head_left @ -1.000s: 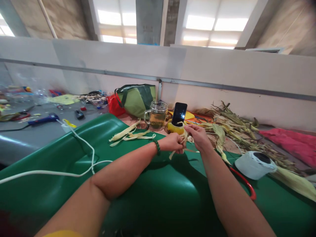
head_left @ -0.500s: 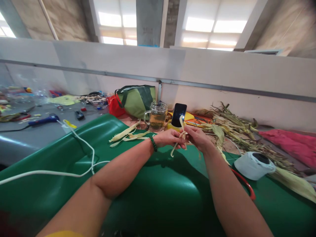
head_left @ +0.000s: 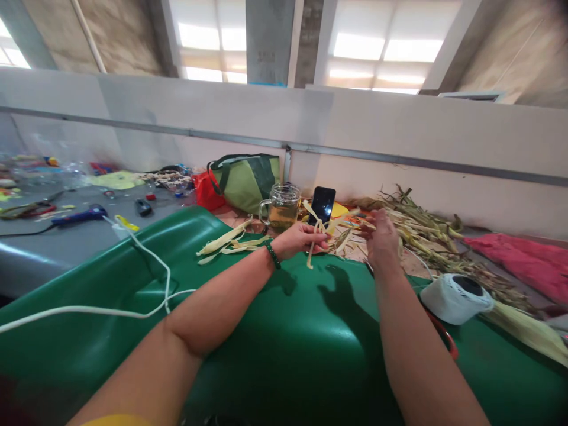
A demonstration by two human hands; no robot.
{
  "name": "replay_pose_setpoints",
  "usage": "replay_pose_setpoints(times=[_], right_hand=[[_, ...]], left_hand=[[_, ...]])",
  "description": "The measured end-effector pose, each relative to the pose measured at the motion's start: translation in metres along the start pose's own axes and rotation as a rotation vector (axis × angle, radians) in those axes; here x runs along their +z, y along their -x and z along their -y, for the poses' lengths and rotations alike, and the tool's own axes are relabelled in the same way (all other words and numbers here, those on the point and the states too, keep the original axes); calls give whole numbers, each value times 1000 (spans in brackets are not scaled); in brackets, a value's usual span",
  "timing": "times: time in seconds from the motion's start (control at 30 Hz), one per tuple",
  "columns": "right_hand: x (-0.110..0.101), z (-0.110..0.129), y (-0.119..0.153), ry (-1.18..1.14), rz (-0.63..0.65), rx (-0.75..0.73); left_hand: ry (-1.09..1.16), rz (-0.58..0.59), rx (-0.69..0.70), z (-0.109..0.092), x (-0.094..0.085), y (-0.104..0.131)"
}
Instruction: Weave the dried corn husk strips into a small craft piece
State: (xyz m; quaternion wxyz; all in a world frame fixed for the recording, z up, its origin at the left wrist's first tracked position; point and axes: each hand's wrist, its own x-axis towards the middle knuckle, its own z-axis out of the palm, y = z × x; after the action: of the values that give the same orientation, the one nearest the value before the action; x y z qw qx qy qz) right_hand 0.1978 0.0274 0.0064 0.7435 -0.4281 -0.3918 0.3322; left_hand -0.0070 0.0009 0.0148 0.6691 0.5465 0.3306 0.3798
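My left hand [head_left: 299, 239] pinches several pale husk strips [head_left: 319, 225] where they cross, in front of an upright phone [head_left: 322, 204]. One strip hangs below the fingers and another stretches right. My right hand [head_left: 384, 239] is apart from the left, near that strip's far end, with its fingers spread and slightly blurred. Nothing shows gripped in it. More husk pieces [head_left: 226, 238] lie on the green mat [head_left: 275, 331], left of my left hand. Behind that hand stands a glass mug [head_left: 284, 208] of yellowish liquid.
A green bag [head_left: 248, 180] stands behind the mug. Dried husks and stalks [head_left: 426, 236] lie at the right, by a white thread spool [head_left: 457, 299] and pink cloth [head_left: 519, 260]. A white cable [head_left: 97, 309] crosses the mat; a blue glue gun [head_left: 82, 216] lies left.
My right hand has let go of the strips and moved right, its fingers now apart. My left hand, still holding the strips, has shifted slightly left.
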Motion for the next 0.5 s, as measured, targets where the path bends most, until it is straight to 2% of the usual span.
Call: replay_pose_setpoints(times=[0.1, 0.13, 0.2, 0.27, 0.4, 0.43, 0.5], right_hand=[[10, -2, 15, 118, 233, 82], [14, -3, 21, 151, 359, 103], [21, -6, 31, 181, 473, 44], [23, -8, 34, 180, 460, -22], [17, -7, 24, 65, 247, -82], [16, -5, 23, 54, 243, -79], [16, -3, 23, 93, 334, -64]], left_hand=[[76, -87, 47, 0, -2, -2], [75, -82, 49, 0, -1, -2], [55, -41, 41, 2, 0, -2], [28, -4, 28, 5, 2, -2], [-12, 6, -4, 8, 5, -2], [-13, -2, -5, 8, 5, -2], [-12, -16, 3, 8, 6, -2]])
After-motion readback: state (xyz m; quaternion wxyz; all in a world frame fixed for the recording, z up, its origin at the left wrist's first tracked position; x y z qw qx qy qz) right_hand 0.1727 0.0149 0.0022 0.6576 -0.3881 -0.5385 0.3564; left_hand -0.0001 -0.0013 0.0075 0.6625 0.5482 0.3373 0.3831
